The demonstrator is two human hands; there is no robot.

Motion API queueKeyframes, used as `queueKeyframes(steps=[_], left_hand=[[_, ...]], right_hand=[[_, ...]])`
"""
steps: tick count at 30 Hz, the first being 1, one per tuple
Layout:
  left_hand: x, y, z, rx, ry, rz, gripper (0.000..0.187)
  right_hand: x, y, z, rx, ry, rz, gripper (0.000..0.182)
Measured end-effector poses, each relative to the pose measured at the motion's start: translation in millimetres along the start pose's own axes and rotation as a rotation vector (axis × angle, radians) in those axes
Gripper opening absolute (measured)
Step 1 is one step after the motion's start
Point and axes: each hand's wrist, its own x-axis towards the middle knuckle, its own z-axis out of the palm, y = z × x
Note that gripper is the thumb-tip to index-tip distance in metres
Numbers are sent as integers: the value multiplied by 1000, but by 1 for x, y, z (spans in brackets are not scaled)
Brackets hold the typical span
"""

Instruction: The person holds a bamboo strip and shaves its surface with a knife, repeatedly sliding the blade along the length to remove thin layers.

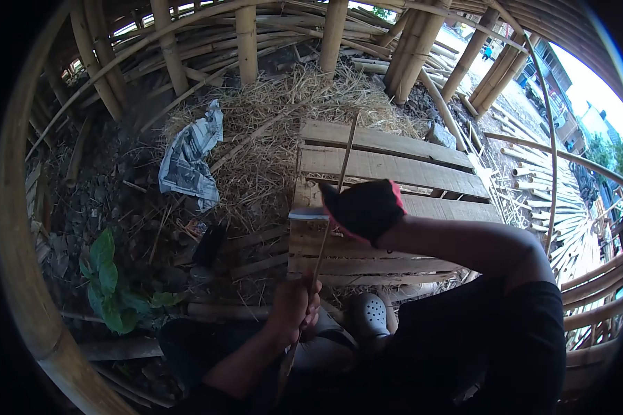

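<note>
My bare left hand (294, 308) is wrapped round a long, thin bamboo strip (347, 155) close to my knees. The strip slants up and away from me, its lower end running down past the hand. My right hand (367, 209), in a dark glove with red edging, is closed on a knife whose handle is hidden in the fist. The pale knife blade (308, 214) points left and crosses the strip above my left hand. Both hands are in front of a slatted wooden pallet (394, 166).
Straw (277, 131) covers the ground beyond, with a crumpled newspaper (192, 158) at its left. A leafy plant (105, 280) grows at lower left. Upright bamboo posts (246, 45) stand along the back. My clog (370, 315) rests by the pallet's near edge. Cut bamboo poles (554, 200) lie outside.
</note>
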Motion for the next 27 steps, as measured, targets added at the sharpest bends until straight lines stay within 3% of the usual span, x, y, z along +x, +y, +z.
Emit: queueKeyframes(steps=[2,4,6,7,11,12,14,16,17,20,21,26,27], left_hand=[[2,-4,-1,-46,-2,-9,40],[2,-6,-2,-45,-15,-1,41],[2,-6,-2,-37,-30,18,42],[1,-8,-2,-21,-18,22,43],[5,-11,-7,-64,-51,3,45],[3,-11,-7,-67,-48,-4,45],[2,-9,-4,-38,-33,30,45],[2,-11,-5,-20,-33,44,45],[2,-12,-5,5,-29,53,44],[2,-5,-6,-80,-54,-21,43],[1,-7,-6,-82,-49,-30,43],[4,-14,-6,1,-9,43,43],[9,-13,-10,9,-10,45,43]], right_hand=[[27,20,-7,-91,-37,141,44],[25,19,-13,20,63,175,49],[-10,-7,-7,152,-114,113,56],[-23,-23,9,153,81,170,62],[18,12,-15,132,16,214,64],[25,22,-18,22,160,122,61],[15,20,-9,-40,117,181,53],[-17,-15,26,65,12,113,52],[-35,-24,16,99,52,37,63],[0,-5,-10,151,-61,103,66],[8,4,-20,154,-15,179,66],[-41,-26,23,98,131,-50,46],[-34,-24,13,148,-51,-62,41]])
